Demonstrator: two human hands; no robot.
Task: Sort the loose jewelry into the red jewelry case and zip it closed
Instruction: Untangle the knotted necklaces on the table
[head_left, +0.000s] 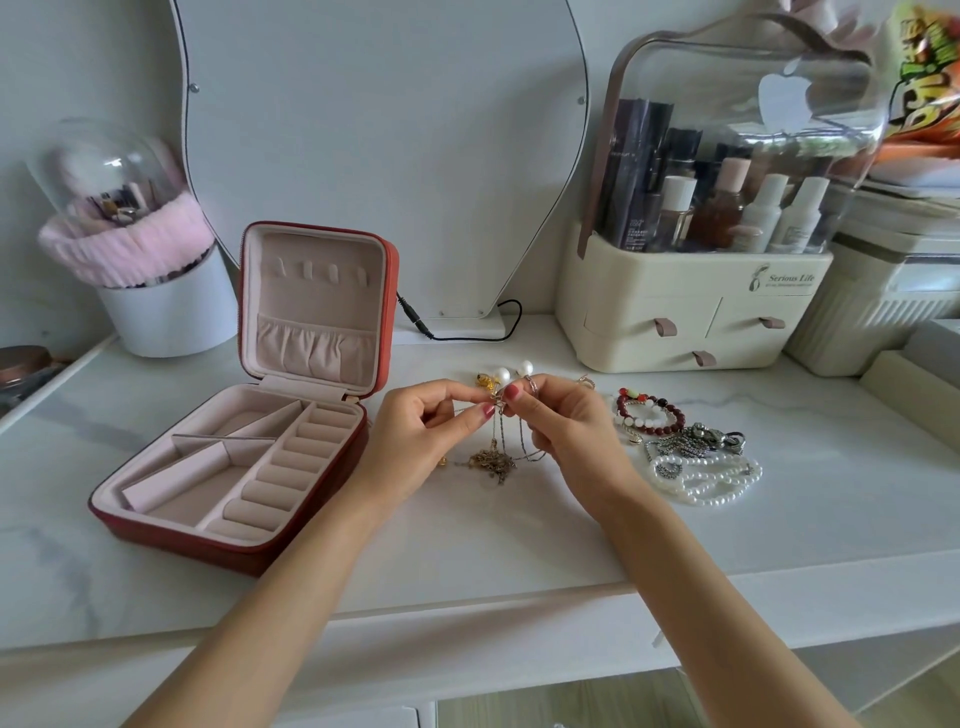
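Beside open red case (228, 467), both hands' fingers (485, 410) pinch thin chain (501, 431); bracelets (691, 452) right.

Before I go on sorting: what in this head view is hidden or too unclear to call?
- Thin chain: its clasp is covered by the fingertips of the left hand and right hand.
- Gold tangle: piece count too fine to tell.
- Red jewelry case: zipper mostly out of sight.
- Small rings: half hidden behind the right hand.
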